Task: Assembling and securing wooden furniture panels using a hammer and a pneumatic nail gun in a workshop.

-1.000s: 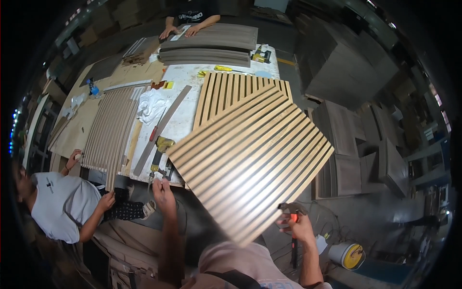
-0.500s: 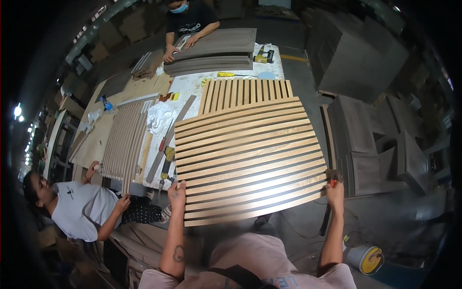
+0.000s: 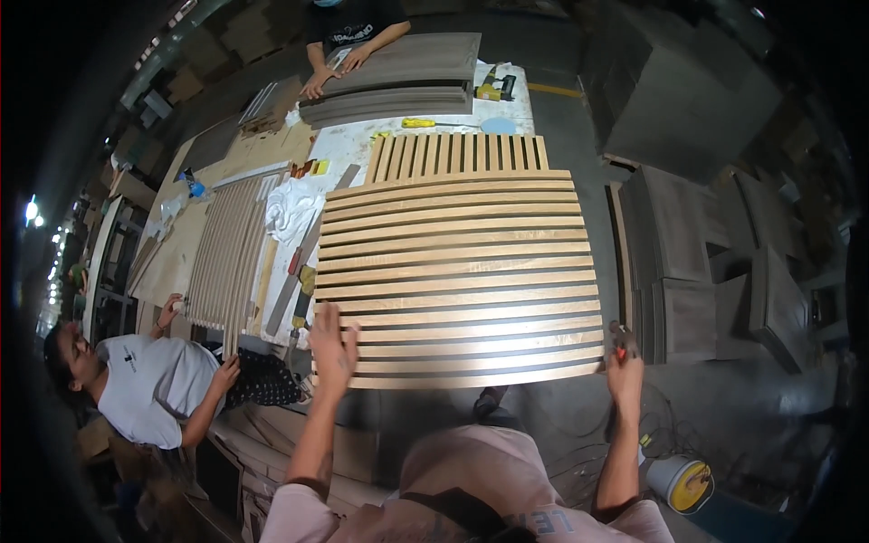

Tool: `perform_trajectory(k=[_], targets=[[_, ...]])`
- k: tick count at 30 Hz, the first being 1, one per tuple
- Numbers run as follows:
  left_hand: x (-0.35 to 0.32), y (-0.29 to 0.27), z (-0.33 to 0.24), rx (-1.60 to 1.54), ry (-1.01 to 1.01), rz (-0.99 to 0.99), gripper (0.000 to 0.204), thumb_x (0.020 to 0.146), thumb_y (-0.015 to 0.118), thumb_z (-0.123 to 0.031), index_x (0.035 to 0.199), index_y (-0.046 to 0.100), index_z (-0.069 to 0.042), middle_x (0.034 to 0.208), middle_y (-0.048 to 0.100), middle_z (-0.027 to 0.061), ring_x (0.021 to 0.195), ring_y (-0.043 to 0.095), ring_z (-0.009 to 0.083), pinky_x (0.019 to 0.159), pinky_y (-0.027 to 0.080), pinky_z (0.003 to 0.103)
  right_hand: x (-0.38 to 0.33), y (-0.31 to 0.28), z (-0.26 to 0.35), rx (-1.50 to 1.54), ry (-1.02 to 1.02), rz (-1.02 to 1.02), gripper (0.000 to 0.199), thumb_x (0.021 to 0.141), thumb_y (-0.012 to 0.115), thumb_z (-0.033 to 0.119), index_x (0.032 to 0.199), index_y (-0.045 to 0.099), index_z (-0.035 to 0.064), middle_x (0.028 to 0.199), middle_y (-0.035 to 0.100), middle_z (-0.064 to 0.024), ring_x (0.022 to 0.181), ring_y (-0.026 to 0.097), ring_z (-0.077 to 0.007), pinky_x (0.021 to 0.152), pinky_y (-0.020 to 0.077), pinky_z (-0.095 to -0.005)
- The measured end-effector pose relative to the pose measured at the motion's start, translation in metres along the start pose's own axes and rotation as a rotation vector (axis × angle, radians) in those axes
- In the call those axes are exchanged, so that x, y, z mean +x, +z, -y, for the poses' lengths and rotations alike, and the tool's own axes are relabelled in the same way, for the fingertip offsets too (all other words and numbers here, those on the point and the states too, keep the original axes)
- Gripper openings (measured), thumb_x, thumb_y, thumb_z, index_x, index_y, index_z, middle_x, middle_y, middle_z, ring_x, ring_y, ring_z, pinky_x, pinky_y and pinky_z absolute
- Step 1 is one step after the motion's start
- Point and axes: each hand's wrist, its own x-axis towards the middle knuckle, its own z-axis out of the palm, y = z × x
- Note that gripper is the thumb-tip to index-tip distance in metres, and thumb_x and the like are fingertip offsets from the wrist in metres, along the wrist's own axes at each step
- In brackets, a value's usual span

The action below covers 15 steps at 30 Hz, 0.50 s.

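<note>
A light wood slatted panel (image 3: 462,262), with dark gaps between its slats, lies in front of me. It overlaps a second slatted panel (image 3: 453,156) whose slats run the other way. My left hand (image 3: 333,351) rests flat on the near left corner of the front panel, fingers stretched out and apart. Just beside the near right corner, my right hand (image 3: 625,366) is closed around a small dark thing with a red-orange part; its kind is unclear.
A co-worker (image 3: 358,36) leans over grey-brown panels (image 3: 389,100) at the far end. Another person (image 3: 154,380) at left handles thin slats (image 3: 231,253). A screwdriver (image 3: 421,123), nail gun (image 3: 493,88) and white cloth (image 3: 291,208) lie on the table. A bucket (image 3: 679,484) stands lower right.
The front panel has levelled out and moved slightly away from me. My left hand has let go of its edge and now lies on top. My right hand has come off the right edge.
</note>
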Motion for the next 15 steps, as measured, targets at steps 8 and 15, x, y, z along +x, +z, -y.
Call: perform_trajectory(k=[8,15], targets=[[-0.026,-0.022,-0.069,-0.33,0.355,0.256,0.042,0.085,0.066,-0.02,0.123,0.056,-0.003,0.127,0.054,0.0186,0.116,0.05,0.0353,0.099,0.036,0.047,-0.031,0.03,0.109,-0.195,-0.269,0.1,0.058,0.086,0.054,0.0,0.142,0.041,0.0086,0.1,0.068,-0.0194,0.086,0.068,-0.0302,0.077,0.0516,-0.0387],[0.038,0.018,0.128,-0.265,-0.363,-0.331,0.019,0.089,0.055,-0.013,0.089,0.064,0.003,0.085,0.064,0.0252,0.078,0.061,0.0441,0.071,0.049,0.047,-0.023,0.145,0.186,-0.244,-0.478,0.21,0.057,0.086,0.053,-0.001,0.141,0.039,0.0005,0.097,0.056,-0.0261,0.082,0.057,-0.0382,0.072,0.0454,-0.0438]])
